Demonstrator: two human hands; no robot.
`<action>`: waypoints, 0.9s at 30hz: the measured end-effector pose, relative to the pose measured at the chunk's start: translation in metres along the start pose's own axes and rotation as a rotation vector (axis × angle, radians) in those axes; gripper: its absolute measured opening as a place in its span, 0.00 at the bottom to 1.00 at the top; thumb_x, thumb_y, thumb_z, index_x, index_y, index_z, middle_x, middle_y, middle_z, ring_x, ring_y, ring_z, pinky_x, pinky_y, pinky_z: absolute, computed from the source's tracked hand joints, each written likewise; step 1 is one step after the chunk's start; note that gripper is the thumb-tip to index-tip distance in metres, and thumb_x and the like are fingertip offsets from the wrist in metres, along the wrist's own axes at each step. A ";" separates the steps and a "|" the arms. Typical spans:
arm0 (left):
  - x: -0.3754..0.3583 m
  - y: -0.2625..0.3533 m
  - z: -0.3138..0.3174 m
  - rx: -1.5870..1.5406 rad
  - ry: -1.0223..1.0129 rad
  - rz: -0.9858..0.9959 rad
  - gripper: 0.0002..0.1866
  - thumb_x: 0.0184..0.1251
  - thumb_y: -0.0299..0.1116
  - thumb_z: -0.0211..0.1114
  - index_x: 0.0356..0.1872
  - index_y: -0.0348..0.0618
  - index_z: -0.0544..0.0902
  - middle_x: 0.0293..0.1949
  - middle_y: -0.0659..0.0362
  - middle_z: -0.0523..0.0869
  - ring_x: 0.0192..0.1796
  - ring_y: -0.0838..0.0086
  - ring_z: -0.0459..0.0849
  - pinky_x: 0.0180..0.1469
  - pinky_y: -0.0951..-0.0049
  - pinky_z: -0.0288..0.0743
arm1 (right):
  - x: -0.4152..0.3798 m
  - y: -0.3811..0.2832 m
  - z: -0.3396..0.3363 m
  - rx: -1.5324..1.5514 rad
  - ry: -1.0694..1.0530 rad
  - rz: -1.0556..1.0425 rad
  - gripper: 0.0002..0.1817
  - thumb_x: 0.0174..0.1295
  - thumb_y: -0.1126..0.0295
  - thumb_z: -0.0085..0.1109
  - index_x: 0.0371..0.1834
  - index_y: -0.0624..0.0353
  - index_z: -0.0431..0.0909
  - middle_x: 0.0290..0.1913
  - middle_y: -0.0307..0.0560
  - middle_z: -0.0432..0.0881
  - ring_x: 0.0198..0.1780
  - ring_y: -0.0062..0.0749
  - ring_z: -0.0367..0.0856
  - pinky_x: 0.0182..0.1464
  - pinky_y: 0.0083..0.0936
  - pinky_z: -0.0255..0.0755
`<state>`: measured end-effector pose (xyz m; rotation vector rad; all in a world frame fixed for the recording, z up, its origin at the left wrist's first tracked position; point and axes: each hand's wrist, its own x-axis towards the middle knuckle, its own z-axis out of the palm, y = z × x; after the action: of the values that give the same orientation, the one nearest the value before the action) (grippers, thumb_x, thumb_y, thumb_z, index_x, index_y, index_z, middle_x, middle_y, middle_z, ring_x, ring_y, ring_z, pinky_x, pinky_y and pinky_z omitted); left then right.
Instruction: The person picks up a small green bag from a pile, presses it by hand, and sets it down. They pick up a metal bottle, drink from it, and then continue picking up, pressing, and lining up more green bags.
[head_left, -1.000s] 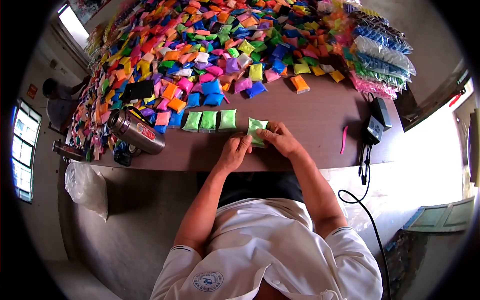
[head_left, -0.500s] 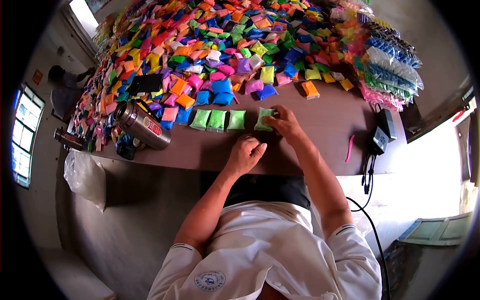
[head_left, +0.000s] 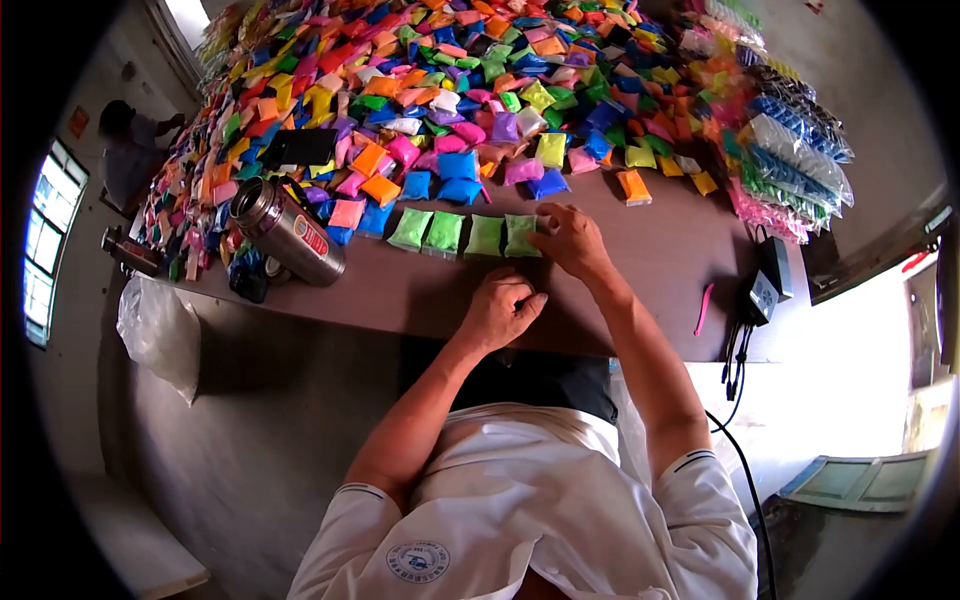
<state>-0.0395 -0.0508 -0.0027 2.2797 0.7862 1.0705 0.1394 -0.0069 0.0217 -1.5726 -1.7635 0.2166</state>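
Several light green packets lie in a row on the brown table (head_left: pixel 640 250). My right hand (head_left: pixel 566 238) rests on the rightmost green packet (head_left: pixel 520 235), pressing it against its neighbour (head_left: pixel 485 237) at the end of the row. My left hand (head_left: pixel 503 308) lies near the table's front edge with its fingers curled in and nothing in it. It is a short way in front of the row.
A big heap of coloured packets (head_left: pixel 450 90) covers the far table. A steel flask (head_left: pixel 286 232) lies at the left, with a black wallet (head_left: pixel 298 148) behind it. Bundled packets (head_left: pixel 790 160), a black sealer (head_left: pixel 765 290) with cable and a pink stick (head_left: pixel 712 294) are on the right. A person (head_left: pixel 125 150) sits far left.
My right hand carried the green packet from in front of me to the end of the green row and set it down. My left hand let go and curled back toward the table edge.
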 end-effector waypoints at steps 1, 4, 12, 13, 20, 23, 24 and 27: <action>0.000 -0.002 0.001 0.000 -0.005 0.018 0.12 0.62 0.33 0.65 0.23 0.35 0.79 0.24 0.51 0.80 0.29 0.54 0.79 0.47 0.60 0.73 | 0.002 0.001 -0.001 0.041 -0.117 -0.004 0.26 0.49 0.63 0.71 0.52 0.58 0.78 0.33 0.51 0.81 0.36 0.42 0.80 0.41 0.33 0.74; 0.000 -0.002 0.000 0.019 -0.005 0.027 0.12 0.61 0.33 0.65 0.23 0.36 0.78 0.23 0.51 0.80 0.30 0.55 0.79 0.48 0.60 0.73 | 0.007 -0.002 0.001 0.116 -0.248 -0.010 0.23 0.49 0.64 0.70 0.49 0.59 0.78 0.31 0.52 0.81 0.35 0.45 0.81 0.38 0.35 0.74; -0.001 0.003 0.002 0.000 0.047 -0.035 0.10 0.59 0.31 0.66 0.21 0.37 0.79 0.23 0.54 0.80 0.32 0.56 0.80 0.53 0.60 0.74 | 0.020 -0.021 0.023 0.165 -0.312 0.002 0.19 0.50 0.63 0.67 0.44 0.60 0.77 0.32 0.57 0.82 0.36 0.53 0.81 0.39 0.40 0.74; -0.002 0.001 0.004 0.020 0.052 -0.013 0.10 0.58 0.30 0.66 0.21 0.37 0.79 0.23 0.54 0.80 0.33 0.56 0.80 0.52 0.60 0.74 | 0.023 -0.022 0.026 0.159 -0.311 0.008 0.20 0.50 0.63 0.67 0.44 0.60 0.77 0.32 0.57 0.82 0.37 0.54 0.81 0.39 0.40 0.74; 0.001 0.005 -0.002 -0.029 0.055 -0.036 0.08 0.54 0.27 0.69 0.21 0.38 0.79 0.25 0.53 0.81 0.35 0.53 0.80 0.45 0.57 0.73 | 0.035 -0.047 0.025 -0.057 -0.372 0.056 0.20 0.50 0.63 0.67 0.46 0.57 0.79 0.35 0.55 0.83 0.40 0.52 0.82 0.43 0.40 0.76; 0.000 0.001 -0.001 -0.014 0.060 -0.005 0.07 0.54 0.28 0.68 0.23 0.39 0.79 0.26 0.53 0.81 0.35 0.53 0.80 0.46 0.57 0.74 | 0.041 -0.064 0.017 -0.063 -0.336 0.012 0.19 0.50 0.64 0.67 0.46 0.55 0.80 0.36 0.53 0.84 0.40 0.50 0.83 0.44 0.40 0.76; -0.001 0.001 0.000 -0.021 0.052 -0.019 0.07 0.54 0.28 0.68 0.24 0.39 0.79 0.26 0.54 0.81 0.35 0.53 0.81 0.47 0.57 0.74 | 0.044 -0.066 0.021 -0.063 -0.341 0.010 0.19 0.50 0.64 0.67 0.46 0.55 0.80 0.36 0.53 0.84 0.40 0.50 0.83 0.44 0.40 0.76; -0.003 -0.002 0.001 -0.031 0.031 -0.033 0.06 0.54 0.27 0.68 0.26 0.39 0.78 0.28 0.54 0.82 0.36 0.54 0.81 0.49 0.58 0.74 | 0.050 -0.073 0.035 0.033 -0.339 -0.213 0.18 0.50 0.64 0.68 0.46 0.54 0.81 0.38 0.51 0.84 0.42 0.48 0.82 0.45 0.39 0.76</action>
<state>-0.0410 -0.0522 -0.0058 2.2218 0.8105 1.0977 0.0622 0.0341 0.0602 -1.3707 -2.1605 0.4252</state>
